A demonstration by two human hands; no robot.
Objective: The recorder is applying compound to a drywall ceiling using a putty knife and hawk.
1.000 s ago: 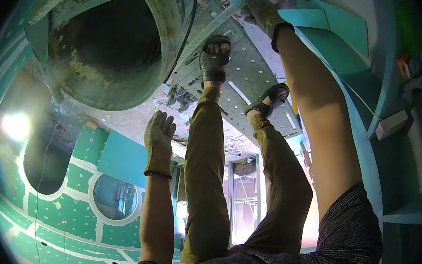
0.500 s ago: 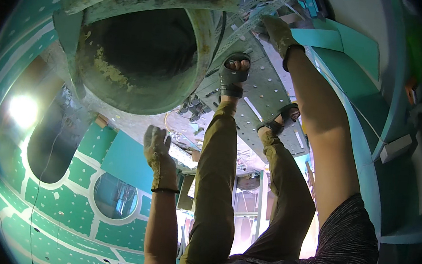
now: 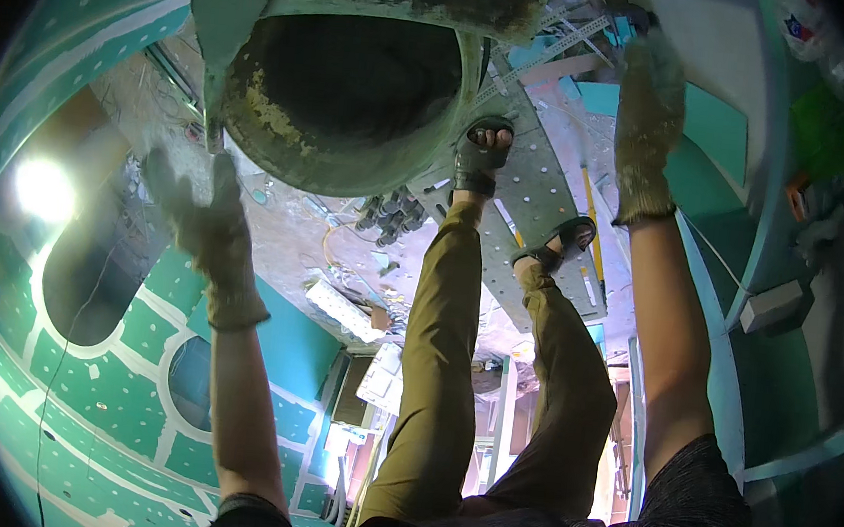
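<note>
My left hand (image 3: 202, 229), in a dirty knit glove and blurred, is raised with fingers spread, just below a grey-green bracket (image 3: 228, 16) at the side of a large, stained round opening (image 3: 282, 141); I cannot tell whether it touches the bracket. My right hand (image 3: 651, 123), in a similar glove, is up at the upper right, near a small blue object (image 3: 623, 32) and green board offcuts (image 3: 714, 139). Its fingers are smeared and dim, so any grip is unclear. My sandalled feet (image 3: 482, 153) are on a grey perforated plank (image 3: 522, 152).
A littered floor (image 3: 294, 232) with black fittings (image 3: 386, 215) and a white strip (image 3: 342, 312) lies below. Green boarded surfaces (image 3: 120, 388) with round cut-outs and a bright lamp (image 3: 44, 188) are at left. Perforated metal strips (image 3: 550, 59) cross the top; a white block (image 3: 770, 306) is at right.
My left hand has moved up and leftward toward the bracket, its fingers spreading. My right hand has shifted right. The round opening now appears further right in the view.
</note>
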